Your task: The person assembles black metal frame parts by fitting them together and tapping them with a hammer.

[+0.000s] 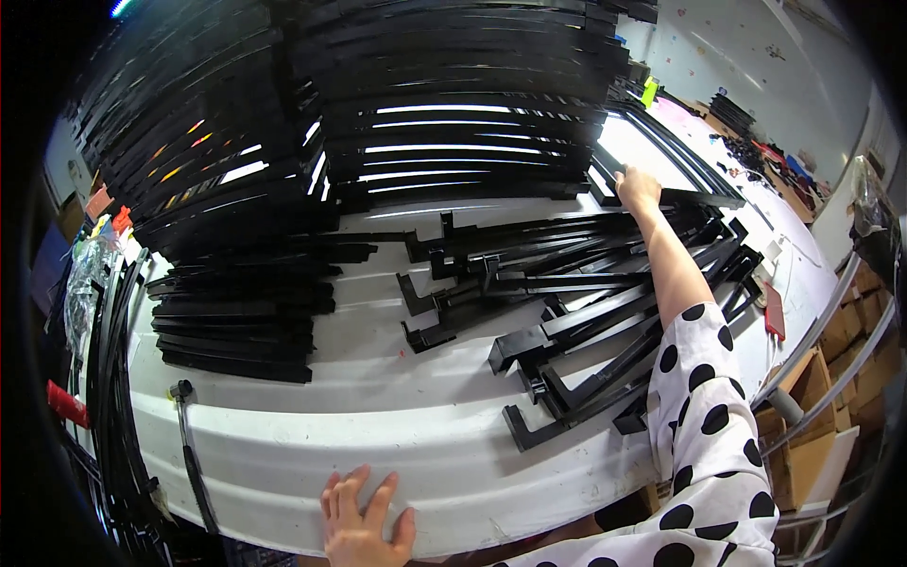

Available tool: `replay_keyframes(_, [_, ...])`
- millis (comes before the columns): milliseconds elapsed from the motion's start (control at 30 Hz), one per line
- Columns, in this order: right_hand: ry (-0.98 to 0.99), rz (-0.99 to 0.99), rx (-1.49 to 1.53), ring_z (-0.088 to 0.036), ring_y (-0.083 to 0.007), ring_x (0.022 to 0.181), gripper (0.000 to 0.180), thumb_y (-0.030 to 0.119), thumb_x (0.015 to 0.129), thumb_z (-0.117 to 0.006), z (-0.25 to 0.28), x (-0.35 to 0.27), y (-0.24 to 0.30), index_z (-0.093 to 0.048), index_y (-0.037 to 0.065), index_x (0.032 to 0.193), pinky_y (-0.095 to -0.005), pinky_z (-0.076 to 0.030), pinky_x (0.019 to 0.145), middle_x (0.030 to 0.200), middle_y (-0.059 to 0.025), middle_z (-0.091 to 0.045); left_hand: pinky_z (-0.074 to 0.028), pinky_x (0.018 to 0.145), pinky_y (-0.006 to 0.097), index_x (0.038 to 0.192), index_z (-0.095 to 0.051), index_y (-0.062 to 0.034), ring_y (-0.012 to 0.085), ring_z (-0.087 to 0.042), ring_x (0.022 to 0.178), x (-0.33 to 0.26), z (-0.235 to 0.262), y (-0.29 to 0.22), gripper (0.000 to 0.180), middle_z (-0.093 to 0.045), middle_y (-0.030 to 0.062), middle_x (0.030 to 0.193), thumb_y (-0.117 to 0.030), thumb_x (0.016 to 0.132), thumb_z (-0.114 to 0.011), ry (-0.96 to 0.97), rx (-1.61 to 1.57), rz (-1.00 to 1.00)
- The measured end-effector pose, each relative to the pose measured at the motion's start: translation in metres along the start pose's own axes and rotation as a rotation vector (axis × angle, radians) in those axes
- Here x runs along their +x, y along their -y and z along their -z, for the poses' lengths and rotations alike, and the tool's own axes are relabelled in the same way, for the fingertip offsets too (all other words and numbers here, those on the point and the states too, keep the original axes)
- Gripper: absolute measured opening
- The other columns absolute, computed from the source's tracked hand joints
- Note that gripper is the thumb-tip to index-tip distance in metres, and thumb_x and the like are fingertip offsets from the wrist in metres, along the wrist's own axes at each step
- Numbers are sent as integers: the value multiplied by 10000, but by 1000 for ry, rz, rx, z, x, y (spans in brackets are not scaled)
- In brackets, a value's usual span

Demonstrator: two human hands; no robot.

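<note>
Stacks: black frame strips piled at the table's left, taller piles behind.
Left hand: left hand lies flat, fingers spread, on the white table near its front edge, holding nothing.
Loose pieces: black L-shaped frame pieces scattered mid-table.
Right hand: right hand reaches far out, fingers closed on a black frame (its near edge).
Advice: probably best to lift it clear of the loose pieces, not drag it.

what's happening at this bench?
A person in a white sleeve with black dots reaches the right hand across a white worktable and grips a long black frame bar at the far side. The left hand rests flat on the table's near edge. Loose black L-ended bars lie between, with tall stacks of black bars behind.
</note>
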State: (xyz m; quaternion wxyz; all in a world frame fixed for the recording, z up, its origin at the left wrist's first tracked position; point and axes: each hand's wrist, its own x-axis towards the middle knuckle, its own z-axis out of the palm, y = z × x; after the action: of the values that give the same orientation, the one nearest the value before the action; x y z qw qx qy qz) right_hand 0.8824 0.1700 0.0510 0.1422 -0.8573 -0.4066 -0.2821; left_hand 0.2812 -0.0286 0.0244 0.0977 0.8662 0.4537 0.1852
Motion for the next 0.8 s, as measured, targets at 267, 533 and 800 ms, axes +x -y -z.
replay_keyframes(267, [-162, -27, 18, -657, -325, 803, 272, 323, 839, -573, 18, 1, -6, -671, 142, 1016, -423, -518, 728, 863, -157, -674, -357, 997, 520, 1100, -623, -88, 401, -440, 1125, 2, 0, 1, 445, -460, 184, 1179, -168, 668, -700, 6, -17, 4])
replay_keyframes(533, [-202, 38, 12, -643, -348, 839, 319, 311, 859, -566, 10, 9, -12, -629, 151, 1127, -421, -499, 770, 897, -178, -667, -355, 994, 521, 1095, -627, -85, 402, -444, 1121, 0, 0, -2, 445, -463, 185, 1177, -173, 665, -699, -6, 10, 4])
replay_keyframes(800, [19, 80, -26, -623, -348, 869, 349, 411, 909, -486, -3, 5, 0, -610, 116, 1048, -448, -491, 750, 941, -164, -651, -347, 1003, 522, 1091, -628, -86, 401, -447, 1123, -1, -2, -1, 440, -467, 187, 1183, -161, 662, -688, 1, 16, 23])
